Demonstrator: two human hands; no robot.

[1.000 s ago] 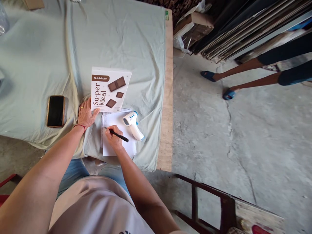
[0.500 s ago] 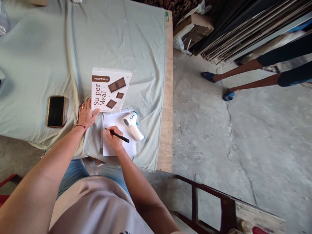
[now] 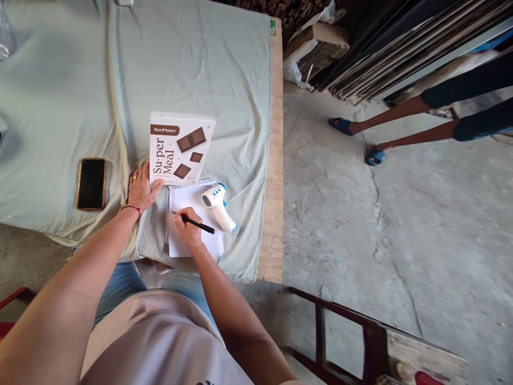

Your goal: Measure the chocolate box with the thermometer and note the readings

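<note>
A white "Su-per Meal" box (image 3: 192,170) with brown squares printed on it stands at the far end of the notebook. My left hand (image 3: 141,188) is at its lower left corner, thumb in front and fingertips partly hidden by the box edge, gripping it. Between the fingers of my right hand (image 3: 189,229) is a black pen (image 3: 198,223), its tip at the left part of the notebook page (image 3: 180,249). No writing can be made out there. A white and blue infrared thermometer (image 3: 219,207) lies on the right side of the notebook.
A phone (image 3: 91,184) with a dark screen lies left of my left hand on the cloth-covered table (image 3: 60,107). Beyond the table's wooden right edge (image 3: 271,235), another person's sandalled feet (image 3: 375,155) stand on the concrete floor. A dark frame (image 3: 344,315) is at lower right.
The pen has tilted very slightly in my right hand. The whole view has shifted a few pixels; my left hand and the box hold their places.
</note>
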